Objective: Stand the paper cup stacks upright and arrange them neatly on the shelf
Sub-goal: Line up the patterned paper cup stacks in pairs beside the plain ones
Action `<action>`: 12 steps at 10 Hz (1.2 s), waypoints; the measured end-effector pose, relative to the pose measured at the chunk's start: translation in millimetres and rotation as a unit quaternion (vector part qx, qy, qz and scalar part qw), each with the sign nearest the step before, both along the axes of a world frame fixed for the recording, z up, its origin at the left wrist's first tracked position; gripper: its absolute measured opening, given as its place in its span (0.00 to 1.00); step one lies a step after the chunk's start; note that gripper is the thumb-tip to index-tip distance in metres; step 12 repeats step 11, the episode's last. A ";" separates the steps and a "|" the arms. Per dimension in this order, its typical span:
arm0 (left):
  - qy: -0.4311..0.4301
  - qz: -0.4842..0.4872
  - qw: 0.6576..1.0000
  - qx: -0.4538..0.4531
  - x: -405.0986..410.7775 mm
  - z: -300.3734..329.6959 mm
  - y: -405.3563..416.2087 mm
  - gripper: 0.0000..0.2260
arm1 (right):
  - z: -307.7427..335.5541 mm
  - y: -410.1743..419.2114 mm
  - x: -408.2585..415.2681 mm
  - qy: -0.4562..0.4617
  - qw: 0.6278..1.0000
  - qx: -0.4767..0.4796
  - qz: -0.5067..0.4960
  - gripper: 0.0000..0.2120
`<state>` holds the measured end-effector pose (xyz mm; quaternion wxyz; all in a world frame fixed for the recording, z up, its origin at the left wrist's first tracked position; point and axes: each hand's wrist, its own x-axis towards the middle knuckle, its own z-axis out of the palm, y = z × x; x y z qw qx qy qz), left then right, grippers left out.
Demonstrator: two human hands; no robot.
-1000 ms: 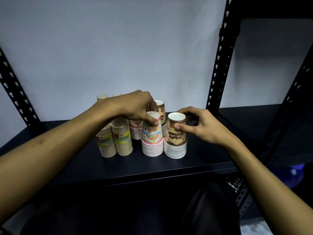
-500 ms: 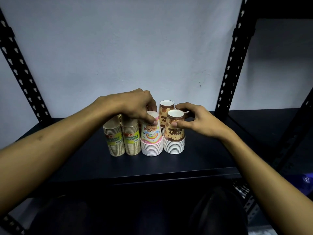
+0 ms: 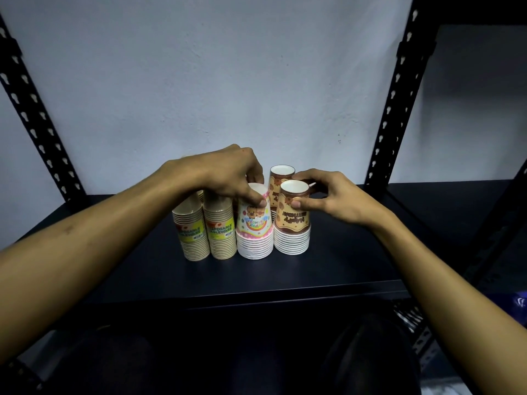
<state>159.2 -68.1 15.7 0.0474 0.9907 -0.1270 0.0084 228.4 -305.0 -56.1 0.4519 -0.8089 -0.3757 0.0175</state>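
Observation:
Several paper cup stacks stand mouth-down in a tight cluster on the dark shelf [image 3: 328, 263]. My left hand [image 3: 228, 175] grips the top of the white and pink birthday stack [image 3: 253, 232]. My right hand [image 3: 330, 198] pinches the top of the brown birthday stack [image 3: 292, 229] beside it. Two beige stacks with yellow labels [image 3: 192, 232] [image 3: 222, 232] stand to the left, touching each other. A second brown stack [image 3: 281, 178] stands behind, and more cups are partly hidden under my left hand.
Black perforated shelf uprights rise at the left [image 3: 31, 115] and right [image 3: 399, 89] against a pale wall. The shelf's front edge [image 3: 256, 297] runs below the cups. A second dark shelf section [image 3: 456, 201] extends right.
The view has shifted so the cluster sits more central. Both hands keep their grips on the same two stacks, which now stand close against the beige stacks.

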 end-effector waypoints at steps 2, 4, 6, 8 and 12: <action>-0.013 0.001 1.000 -0.010 -1.1 -1.1 2.4 0.16 | 1.0 0.5 -0.6 0.008 1.000 -0.001 0.009 0.23; -0.010 0.003 1.000 -0.019 -0.2 -2.3 3.0 0.16 | -3.1 2.9 -0.7 0.005 1.000 0.007 0.000 0.23; -0.011 -0.002 1.000 -0.028 -2.7 -4.3 3.5 0.17 | -3.9 4.4 -0.2 -0.002 1.000 -0.005 0.010 0.22; -0.009 0.007 0.999 -0.031 -4.1 -5.3 3.4 0.18 | -6.5 2.9 -0.3 0.001 1.000 0.003 0.017 0.22; -0.076 0.016 0.997 0.000 -17.8 -11.1 5.6 0.30 | -6.8 0.7 -15.0 -0.008 0.999 0.015 -0.031 0.27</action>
